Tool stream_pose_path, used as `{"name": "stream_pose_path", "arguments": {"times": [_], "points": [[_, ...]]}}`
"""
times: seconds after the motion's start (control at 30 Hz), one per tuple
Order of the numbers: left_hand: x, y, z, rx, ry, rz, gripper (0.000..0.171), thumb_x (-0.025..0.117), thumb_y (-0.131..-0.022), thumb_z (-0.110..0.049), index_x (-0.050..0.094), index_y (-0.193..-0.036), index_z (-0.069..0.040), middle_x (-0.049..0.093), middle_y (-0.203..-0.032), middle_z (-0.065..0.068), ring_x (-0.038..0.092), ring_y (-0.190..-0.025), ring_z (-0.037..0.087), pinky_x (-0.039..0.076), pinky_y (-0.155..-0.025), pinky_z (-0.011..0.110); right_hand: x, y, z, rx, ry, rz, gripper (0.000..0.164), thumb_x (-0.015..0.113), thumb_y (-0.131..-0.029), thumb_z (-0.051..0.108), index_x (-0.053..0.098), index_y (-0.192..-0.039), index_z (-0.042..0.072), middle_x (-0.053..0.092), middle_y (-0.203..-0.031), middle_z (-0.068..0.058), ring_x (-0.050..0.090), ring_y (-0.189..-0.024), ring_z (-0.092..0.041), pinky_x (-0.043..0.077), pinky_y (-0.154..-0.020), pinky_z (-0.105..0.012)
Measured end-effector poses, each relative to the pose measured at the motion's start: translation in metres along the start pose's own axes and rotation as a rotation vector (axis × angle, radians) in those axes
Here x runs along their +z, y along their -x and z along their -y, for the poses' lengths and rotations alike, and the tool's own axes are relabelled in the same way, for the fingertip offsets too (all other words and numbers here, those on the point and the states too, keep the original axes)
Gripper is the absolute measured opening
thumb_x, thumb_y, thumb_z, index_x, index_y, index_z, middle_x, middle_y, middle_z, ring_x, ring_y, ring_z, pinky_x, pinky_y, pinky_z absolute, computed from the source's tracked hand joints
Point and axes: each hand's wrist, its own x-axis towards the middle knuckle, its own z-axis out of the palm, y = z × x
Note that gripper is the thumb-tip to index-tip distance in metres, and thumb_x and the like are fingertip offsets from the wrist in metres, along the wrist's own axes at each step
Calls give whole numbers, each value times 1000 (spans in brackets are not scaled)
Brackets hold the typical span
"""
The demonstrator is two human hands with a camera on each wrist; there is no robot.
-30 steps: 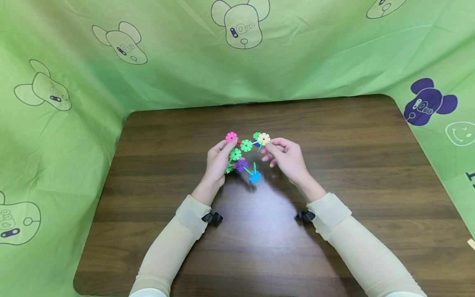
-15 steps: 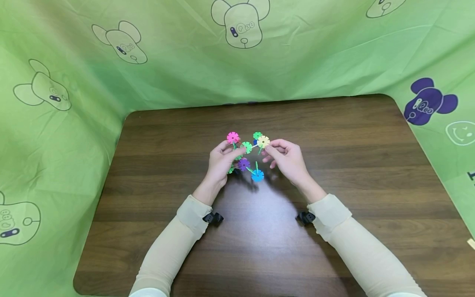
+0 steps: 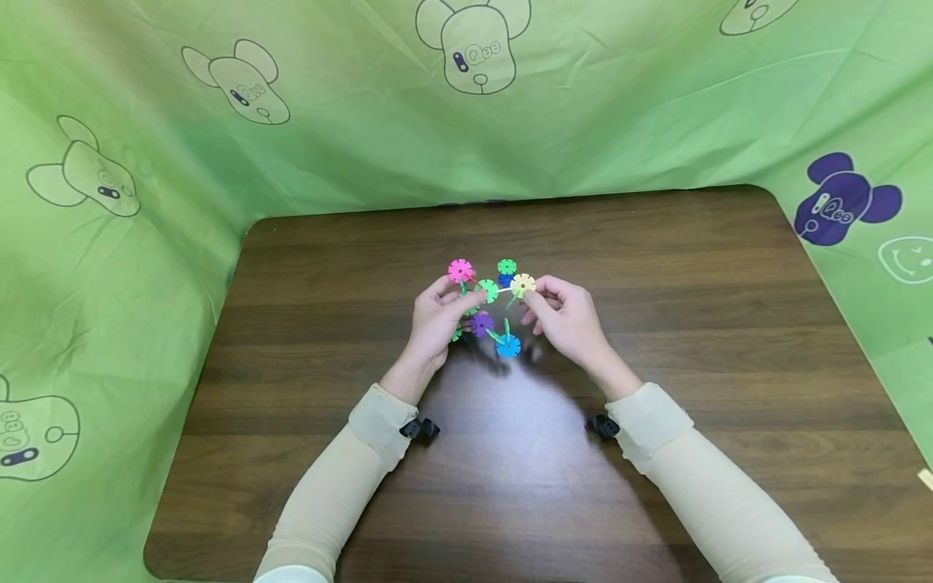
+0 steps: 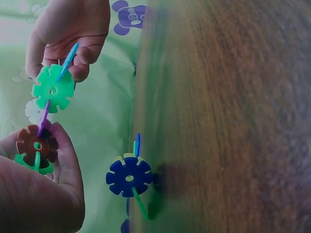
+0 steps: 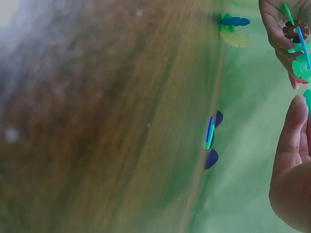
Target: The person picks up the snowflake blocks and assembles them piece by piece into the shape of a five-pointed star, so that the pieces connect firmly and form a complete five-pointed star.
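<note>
In the head view my left hand (image 3: 434,325) holds a cluster of notched plastic interlocking discs, its thumb against a green disc (image 3: 489,289). A pink disc (image 3: 461,270) rises above the fingers. Below are a purple disc (image 3: 482,324) and a light blue disc (image 3: 509,346), with a green disc edge-on between them. My right hand (image 3: 568,319) pinches a pale yellow disc (image 3: 521,284); a white disc, edge-on, bridges it to the green one. In the left wrist view a brown-looking disc (image 4: 37,144) sits against the left palm. The left fingers hide part of the cluster.
Just behind the cluster are another green disc (image 3: 506,265) and a dark blue disc (image 3: 506,280), seemingly apart from it. Beneath everything is a dark wooden table (image 3: 692,324). A green printed curtain (image 3: 350,121) borders its back and sides.
My left thumb has moved from near the pink disc onto the green disc, and the left hand shifted slightly right. The yellow disc has come a little lower and to the right with my right hand.
</note>
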Motion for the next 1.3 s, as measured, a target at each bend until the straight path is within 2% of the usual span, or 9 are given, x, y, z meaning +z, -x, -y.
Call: {"name": "stream_pose_path", "arguments": {"times": [0.1,0.2,0.3,0.47,0.57,0.67,0.93,1.1,1.3], "points": [[1,0,1,16,25,15,47,78,-89,-6,63,-131,5,75,-87,-1,70,-74,9,54,-71,24,1,0,-1,-16,25,-18,30,61,-106,22,70,-90,-3,72,-77,-18,65,-53,-27,56,-54,-36],[2,0,1,40,80,34,36,76,-90,-1,66,-124,2,75,-86,1,73,-72,11,57,-73,25,1,-1,-2,-18,-17,-46,32,64,-105,23,72,-93,-5,71,-74,-16,64,-53,-22,56,-55,-34],[3,0,2,60,130,46,27,75,-90,2,68,-115,-5,76,-85,2,75,-72,15,59,-75,27,2,-2,-2,-9,-118,-86,26,69,-102,16,73,-97,-9,71,-74,-16,64,-55,-16,57,-55,-29],[6,1,3,69,166,67,27,74,-89,6,67,-111,-9,76,-86,4,75,-75,16,59,-78,29,4,-3,1,2,-316,-150,19,71,-99,7,71,-101,-12,73,-78,-10,69,-63,-12,58,-57,-27],[7,2,4,76,200,71,28,76,-88,7,67,-109,-10,76,-89,9,75,-76,18,60,-78,30,6,-3,5,23,-424,-158,15,72,-97,2,70,-102,-13,74,-79,-6,71,-66,-12,59,-57,-27],[8,3,4,90,229,63,29,78,-86,6,67,-107,-11,76,-92,12,75,-75,19,60,-75,30,7,-2,7,56,-479,-152,13,71,-97,0,71,-101,-12,74,-77,-3,72,-65,-12,59,-58,-26],[5,2,4,118,236,68,29,79,-85,6,68,-106,-10,74,-88,9,75,-74,18,61,-72,29,7,-5,11,65,-513,-126,9,68,-96,-7,70,-98,-16,75,-75,-4,72,-63,-11,59,-58,-25],[2,2,2,89,209,98,27,76,-86,8,68,-104,-11,73,-82,3,74,-72,16,60,-67,27,3,-7,13,41,-476,-80,14,68,-95,-10,67,-101,-22,75,-73,-5,71,-62,-12,59,-59,-25],[0,2,1,40,236,129,26,74,-87,10,68,-103,-9,73,-82,3,74,-72,16,61,-72,29,-2,-10,13,21,-434,-44,9,68,-94,-11,69,-98,-19,74,-72,-6,71,-62,-12,60,-61,-26]]}}
